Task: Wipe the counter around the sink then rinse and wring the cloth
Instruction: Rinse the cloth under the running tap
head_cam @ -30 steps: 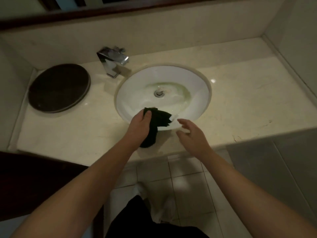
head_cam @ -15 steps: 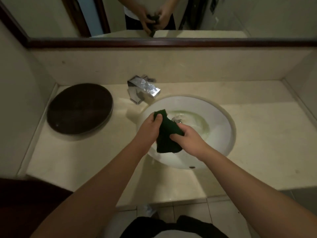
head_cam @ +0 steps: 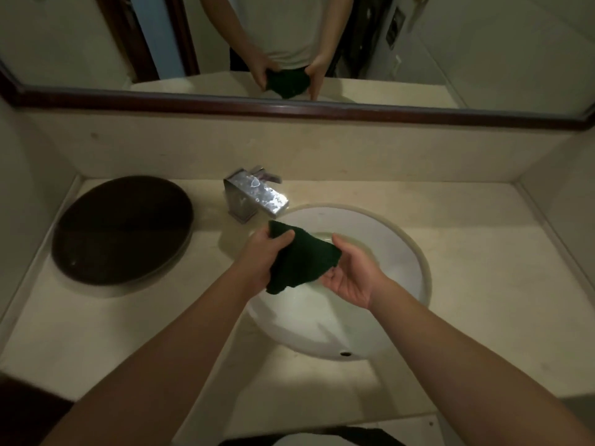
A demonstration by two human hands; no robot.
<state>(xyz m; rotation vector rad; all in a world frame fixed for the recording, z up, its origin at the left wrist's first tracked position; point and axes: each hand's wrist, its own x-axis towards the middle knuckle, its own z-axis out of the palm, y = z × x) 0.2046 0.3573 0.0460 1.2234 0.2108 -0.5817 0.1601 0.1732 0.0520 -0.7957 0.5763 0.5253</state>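
A dark green cloth [head_cam: 301, 257] hangs spread between both hands over the white oval sink [head_cam: 399, 262]. My left hand [head_cam: 262, 252] grips its upper left corner with thumb on top. My right hand [head_cam: 352, 273] is palm up, holding the cloth's right edge with fingers curled under it. The chrome faucet [head_cam: 254, 194] stands just behind the hands at the sink's back left rim; no water is visibly running. The beige stone counter [head_cam: 483, 252] surrounds the sink.
A round dark brown lid or tray [head_cam: 122, 230] lies on the counter at the left. A mirror with a dark wooden frame [head_cam: 289, 107] runs along the back wall and shows the hands and cloth. Walls close both sides.
My right hand came in and took the cloth, and both hands lifted it from the sink's front rim to over the basin, spreading it wider. The camera tilted up.
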